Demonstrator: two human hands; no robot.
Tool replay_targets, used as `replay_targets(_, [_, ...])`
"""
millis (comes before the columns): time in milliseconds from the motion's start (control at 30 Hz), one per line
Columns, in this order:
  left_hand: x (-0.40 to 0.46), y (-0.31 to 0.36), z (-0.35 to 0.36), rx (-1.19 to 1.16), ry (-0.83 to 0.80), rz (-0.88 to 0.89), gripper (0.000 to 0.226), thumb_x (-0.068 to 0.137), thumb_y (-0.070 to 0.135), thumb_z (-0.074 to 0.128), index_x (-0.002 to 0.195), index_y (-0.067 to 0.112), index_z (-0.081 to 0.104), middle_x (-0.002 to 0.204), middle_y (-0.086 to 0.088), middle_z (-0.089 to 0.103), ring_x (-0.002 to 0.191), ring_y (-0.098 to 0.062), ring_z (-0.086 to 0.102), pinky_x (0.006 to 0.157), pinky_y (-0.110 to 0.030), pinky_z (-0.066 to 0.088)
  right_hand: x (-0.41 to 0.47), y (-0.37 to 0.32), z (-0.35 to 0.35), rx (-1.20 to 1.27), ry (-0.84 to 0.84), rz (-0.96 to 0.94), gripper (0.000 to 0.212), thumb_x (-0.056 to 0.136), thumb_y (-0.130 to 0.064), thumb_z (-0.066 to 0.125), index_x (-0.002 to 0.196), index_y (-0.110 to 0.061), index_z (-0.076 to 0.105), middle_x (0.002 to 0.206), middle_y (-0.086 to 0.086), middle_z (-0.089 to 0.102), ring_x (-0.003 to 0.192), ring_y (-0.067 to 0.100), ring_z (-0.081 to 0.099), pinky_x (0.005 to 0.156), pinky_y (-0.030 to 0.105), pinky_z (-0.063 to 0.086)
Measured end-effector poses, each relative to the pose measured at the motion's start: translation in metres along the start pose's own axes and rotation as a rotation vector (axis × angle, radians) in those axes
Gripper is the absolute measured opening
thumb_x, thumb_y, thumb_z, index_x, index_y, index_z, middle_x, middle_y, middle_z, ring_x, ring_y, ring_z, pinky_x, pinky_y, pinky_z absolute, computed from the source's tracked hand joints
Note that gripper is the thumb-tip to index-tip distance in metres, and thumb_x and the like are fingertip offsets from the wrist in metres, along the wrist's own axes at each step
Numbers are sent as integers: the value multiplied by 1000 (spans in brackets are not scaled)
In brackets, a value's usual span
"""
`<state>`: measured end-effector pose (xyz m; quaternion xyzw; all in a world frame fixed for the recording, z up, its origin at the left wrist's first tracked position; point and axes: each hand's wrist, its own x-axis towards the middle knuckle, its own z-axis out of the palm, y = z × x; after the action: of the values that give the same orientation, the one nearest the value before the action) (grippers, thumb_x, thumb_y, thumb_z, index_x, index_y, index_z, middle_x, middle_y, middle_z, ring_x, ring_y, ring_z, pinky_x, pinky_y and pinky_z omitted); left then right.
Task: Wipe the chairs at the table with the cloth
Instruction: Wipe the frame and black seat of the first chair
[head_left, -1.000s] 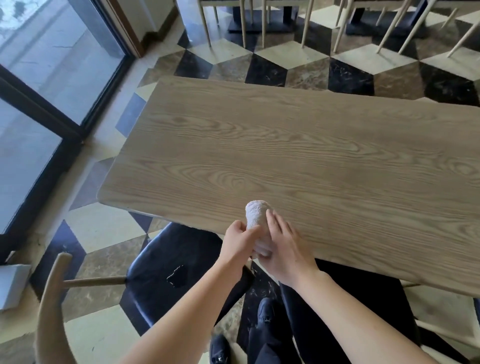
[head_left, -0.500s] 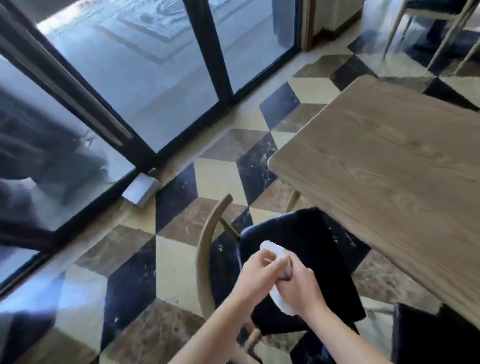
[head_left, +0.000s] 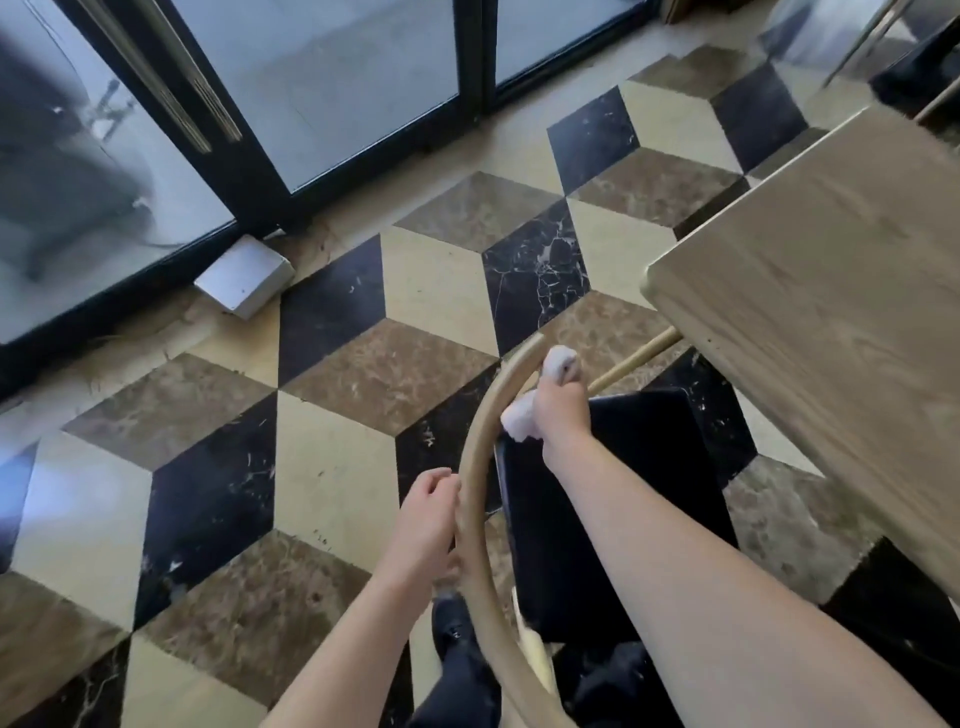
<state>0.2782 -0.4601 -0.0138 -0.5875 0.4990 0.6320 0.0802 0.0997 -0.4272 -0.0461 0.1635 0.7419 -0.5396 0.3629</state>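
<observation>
Head cam is looking down at a big patterned floor (head_left: 332, 467) of cream, brown and black marble diamonds, kinda like stacked cubes. Glass doors (head_left: 322, 88) with black frames are running along the top, and a small white block (head_left: 243, 276) is sitting on the floor right against the frame. A light wooden table (head_left: 831, 322) is filling the right side, its corner poking toward the middle.

The chair (head_left: 613, 499) is sitting just beside that table corner: black seat, with a curved pale wooden back rail sweeping from the bottom up to the centre. The right hand (head_left: 563, 410) is reaching over the seat and gripping the white cloth (head_left: 519, 418), fingers curled round it, pressing it against the inner side of the rail near its top end. A bunched bit of cloth is sticking out above the knuckles. The left hand (head_left: 426, 525) is resting against the outer side of the rail lower down, fingers loosely bent and not really wrapping it. Dark shoes (head_left: 454, 631) are showing at the bottom.

No writing or logos readable anywhere.
</observation>
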Motion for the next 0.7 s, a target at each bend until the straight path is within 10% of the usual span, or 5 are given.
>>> replay_targets(200, [-16, -40, 0, -191, -26, -58, 29, 100, 46, 46, 92, 46, 74, 101, 11, 72, 98, -10, 65, 82, -43, 60, 3, -4, 31, -131, -12, -53, 61, 104, -12, 39, 159, -27, 16, 129, 12, 58, 110, 34, 58, 99, 44, 44])
replay_targets(500, [-83, -102, 38, -480, 80, -172, 26, 98, 57, 51, 122, 53, 60, 120, 17, 64, 110, -13, 61, 96, -56, 55, -94, 113, -19, -499, -461, -215, 73, 102, -28, 44, 153, -57, 1, 154, 4, 47, 132, 30, 53, 112, 50, 44])
replay_targets(700, [-121, -120, 82, -525, 205, -125, 48, 103, 52, 43, 148, 34, 47, 145, -1, 55, 130, -23, 54, 109, -54, 46, -146, 189, -120, -699, -707, -415, 72, 97, -15, 57, 158, -35, 24, 161, -6, 35, 148, 13, 35, 121, 38, 34])
